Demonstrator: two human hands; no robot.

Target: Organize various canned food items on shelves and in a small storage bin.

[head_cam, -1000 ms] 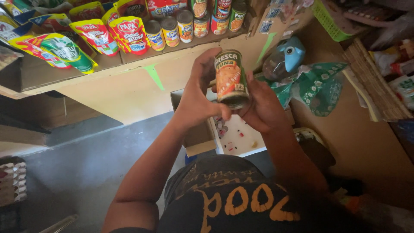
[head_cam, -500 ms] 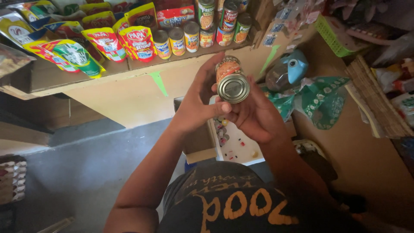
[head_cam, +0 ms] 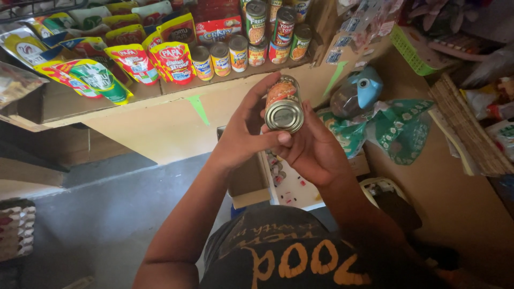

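Observation:
Both my hands hold one small tin can (head_cam: 284, 104) in front of a wooden shelf. The can is tipped so its silver metal end faces me; its label is orange and green. My left hand (head_cam: 247, 134) grips it from the left, thumb across the rim. My right hand (head_cam: 313, 147) cups it from below and the right. Behind it, on the wooden shelf (head_cam: 160, 99), stand rows of small cans (head_cam: 220, 59) and taller cans (head_cam: 278, 29).
Bright red, yellow and green pouches (head_cam: 134, 61) lean on the shelf's left part. A green patterned bag (head_cam: 396, 128) and a blue-capped object (head_cam: 358, 91) lie to the right. An open cardboard box (head_cam: 249, 182) sits below. Egg trays (head_cam: 16, 230) are at the lower left.
The can went from upright with its label facing me to tipped over, its metal end now toward me. Both hands kept hold and shifted slightly lower in view.

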